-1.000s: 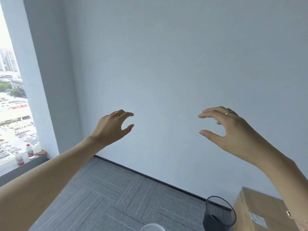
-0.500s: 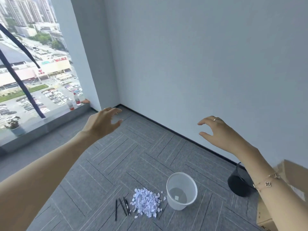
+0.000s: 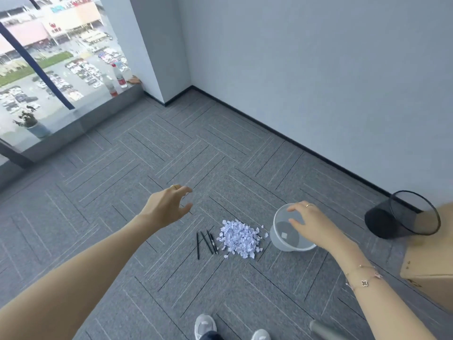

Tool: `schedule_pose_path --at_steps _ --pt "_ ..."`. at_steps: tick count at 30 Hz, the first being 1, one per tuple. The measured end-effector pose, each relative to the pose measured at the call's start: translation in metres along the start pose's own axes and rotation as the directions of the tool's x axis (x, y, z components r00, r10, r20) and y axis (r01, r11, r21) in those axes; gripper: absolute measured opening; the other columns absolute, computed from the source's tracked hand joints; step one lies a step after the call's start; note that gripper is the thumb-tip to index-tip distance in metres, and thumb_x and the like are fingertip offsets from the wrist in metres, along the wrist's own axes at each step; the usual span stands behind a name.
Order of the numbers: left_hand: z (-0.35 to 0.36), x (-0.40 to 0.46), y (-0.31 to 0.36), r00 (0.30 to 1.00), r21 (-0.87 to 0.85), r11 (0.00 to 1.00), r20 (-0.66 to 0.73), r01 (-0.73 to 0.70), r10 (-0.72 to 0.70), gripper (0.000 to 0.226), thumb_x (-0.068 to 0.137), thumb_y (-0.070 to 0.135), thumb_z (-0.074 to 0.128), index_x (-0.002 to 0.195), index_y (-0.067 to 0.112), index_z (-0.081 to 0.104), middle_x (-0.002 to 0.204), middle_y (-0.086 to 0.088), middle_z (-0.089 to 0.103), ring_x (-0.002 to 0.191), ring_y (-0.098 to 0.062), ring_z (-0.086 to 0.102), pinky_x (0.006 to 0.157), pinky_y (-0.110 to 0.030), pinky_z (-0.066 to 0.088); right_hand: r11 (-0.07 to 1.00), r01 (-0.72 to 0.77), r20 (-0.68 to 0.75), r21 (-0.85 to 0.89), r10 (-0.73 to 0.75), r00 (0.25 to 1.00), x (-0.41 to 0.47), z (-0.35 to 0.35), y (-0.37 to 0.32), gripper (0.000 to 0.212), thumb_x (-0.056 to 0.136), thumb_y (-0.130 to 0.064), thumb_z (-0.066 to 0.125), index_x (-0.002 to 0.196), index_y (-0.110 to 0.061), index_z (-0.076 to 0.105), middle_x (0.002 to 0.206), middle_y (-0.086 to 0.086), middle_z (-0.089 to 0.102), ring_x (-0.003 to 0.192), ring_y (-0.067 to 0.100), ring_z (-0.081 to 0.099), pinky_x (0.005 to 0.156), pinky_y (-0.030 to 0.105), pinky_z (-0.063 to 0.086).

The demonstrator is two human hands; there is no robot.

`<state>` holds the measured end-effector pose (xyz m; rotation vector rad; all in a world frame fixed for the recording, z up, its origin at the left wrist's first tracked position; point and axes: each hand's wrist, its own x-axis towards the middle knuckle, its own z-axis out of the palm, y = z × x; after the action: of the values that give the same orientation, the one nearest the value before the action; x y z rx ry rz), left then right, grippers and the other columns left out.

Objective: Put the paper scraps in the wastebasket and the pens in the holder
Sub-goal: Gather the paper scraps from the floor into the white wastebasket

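Note:
A heap of white paper scraps [image 3: 239,238] lies on the grey carpet. Three black pens [image 3: 206,242] lie side by side just left of it. A translucent white wastebasket [image 3: 282,242] stands right of the heap. A black mesh holder [image 3: 402,215] leans tilted against a cardboard box further right. My left hand [image 3: 168,206] hovers above the floor, up and left of the pens, fingers apart and holding nothing. My right hand [image 3: 310,222] hangs over the wastebasket's rim, fingers spread and empty.
A cardboard box [image 3: 434,261] sits at the right edge. My shoes [image 3: 206,326] show at the bottom. A window ledge [image 3: 98,114] at the left carries two bottles [image 3: 115,79] and a potted plant [image 3: 31,123]. A wall runs along the back.
The view has tilted down from the wall to the floor, bringing the scraps, pens and baskets into sight. Both hands have dropped lower, the right one over the wastebasket.

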<state>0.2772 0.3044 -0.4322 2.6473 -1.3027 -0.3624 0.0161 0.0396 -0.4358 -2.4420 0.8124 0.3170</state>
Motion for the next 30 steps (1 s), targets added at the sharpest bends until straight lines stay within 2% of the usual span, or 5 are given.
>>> schedule_pose_path --at_steps 9,14,19,26,30 --pt "0.137 0.024 -0.039 0.982 -0.008 0.997 0.174 0.073 -0.07 0.041 0.088 0.042 0.051 0.125 0.024 0.048 0.116 0.002 0.059 0.081 -0.017 0.063 0.065 -0.032 0.054 0.995 -0.031 0.162 0.091 0.016 0.987 0.087 0.14 0.043 0.026 0.092 -0.018 0.051 0.118 -0.016 0.054 0.12 0.007 0.052 0.092 0.018 0.05 0.077 0.027 0.038" --pt "0.221 0.057 -0.05 0.981 -0.029 0.995 0.174 0.094 -0.087 0.041 0.088 0.041 0.051 0.126 0.023 0.048 0.12 0.001 0.058 0.087 -0.018 0.062 0.067 -0.03 0.051 0.994 -0.01 0.219 0.111 -0.014 0.976 0.138 0.21 0.077 0.035 0.09 -0.031 0.055 0.123 -0.02 0.052 0.128 0.001 0.048 0.112 0.017 0.049 0.083 0.022 0.034" --pt "0.334 0.095 -0.057 0.98 -0.144 0.985 0.188 0.095 -0.067 0.038 0.09 0.036 0.05 0.125 0.019 0.05 0.121 -0.002 0.057 0.089 -0.017 0.063 0.076 -0.035 0.054 0.994 0.032 0.22 0.102 -0.053 0.974 0.196 0.297 0.121 0.039 0.09 -0.036 0.051 0.125 -0.021 0.048 0.129 0.001 0.047 0.12 0.017 0.044 0.095 0.031 0.04" --pt "0.509 0.157 -0.078 0.981 -0.108 0.994 0.195 0.034 -0.012 0.04 0.092 0.035 0.047 0.128 0.018 0.047 0.126 -0.002 0.054 0.091 -0.016 0.062 0.076 -0.024 0.051 0.995 0.096 0.268 0.038 -0.103 0.958 0.284 0.44 0.198 0.043 0.092 -0.035 0.046 0.132 -0.021 0.039 0.139 0.0 0.037 0.123 0.018 0.041 0.095 0.036 0.041" --pt "0.602 0.183 -0.092 0.978 -0.045 0.999 0.204 -0.025 0.033 0.042 0.093 0.039 0.042 0.13 0.019 0.043 0.124 -0.003 0.054 0.086 -0.017 0.062 0.076 -0.033 0.056 0.988 0.157 0.295 0.01 -0.153 0.943 0.323 0.509 0.237 0.043 0.094 -0.035 0.043 0.133 -0.019 0.038 0.14 0.002 0.036 0.128 0.02 0.037 0.097 0.036 0.038"
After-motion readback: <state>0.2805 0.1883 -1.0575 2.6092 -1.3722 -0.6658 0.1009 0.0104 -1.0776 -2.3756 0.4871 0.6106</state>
